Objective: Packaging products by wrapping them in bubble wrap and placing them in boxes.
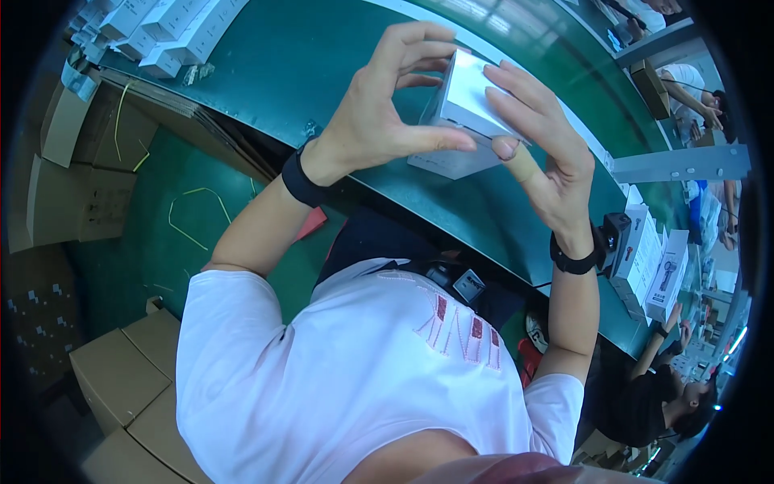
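Observation:
A white carton box [472,101] is between my two hands over the green tabletop. My left hand [367,117] curls round its left side, with the fingers at the far edge and the thumb along the near edge. My right hand [550,153] lies over the right side, fingers on the top face and thumb at the near corner. A narrow dark gap shows along the near top edge. The lower white part [455,164] reaches down toward the table; whether it is the same box or a second one, I cannot tell.
Stacked white boxes [173,28] stand at the table's far left. More white boxes [649,262] are at the right, beside a metal post [669,165]. Brown cartons [129,371] are on the floor at lower left. Other people [657,403] work along the right.

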### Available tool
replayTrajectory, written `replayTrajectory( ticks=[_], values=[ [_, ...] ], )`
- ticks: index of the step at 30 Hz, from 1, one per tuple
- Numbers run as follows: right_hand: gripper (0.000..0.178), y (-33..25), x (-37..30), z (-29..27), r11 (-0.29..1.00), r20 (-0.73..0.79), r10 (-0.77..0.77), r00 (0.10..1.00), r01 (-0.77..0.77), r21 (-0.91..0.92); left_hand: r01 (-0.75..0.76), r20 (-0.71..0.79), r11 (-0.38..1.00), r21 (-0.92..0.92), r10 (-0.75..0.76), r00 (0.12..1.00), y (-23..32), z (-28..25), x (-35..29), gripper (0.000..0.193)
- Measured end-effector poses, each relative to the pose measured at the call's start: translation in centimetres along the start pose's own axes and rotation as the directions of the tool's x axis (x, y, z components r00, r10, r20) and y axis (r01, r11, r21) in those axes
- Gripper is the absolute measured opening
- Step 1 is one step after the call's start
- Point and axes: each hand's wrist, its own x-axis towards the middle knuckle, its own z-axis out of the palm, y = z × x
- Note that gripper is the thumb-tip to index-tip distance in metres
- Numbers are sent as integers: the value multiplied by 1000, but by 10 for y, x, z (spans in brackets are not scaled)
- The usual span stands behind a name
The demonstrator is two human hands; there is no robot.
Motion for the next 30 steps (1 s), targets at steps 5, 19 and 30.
replayTrajectory(
  ticks=[5,19,30],
  values=[
    [37,1,2,-5,992,58,-38,998,45,-116,20,201,981,192,-60,978,6,-9,8,71],
    [41,-16,4,-12,943,283,9,959,86,-322,-63,180,979,195,27,983,-3,-15,-6,56],
    [84,4,-9,4,989,-192,2,981,-30,-142,-114,238,945,307,40,971,8,-12,10,31]
  ],
)
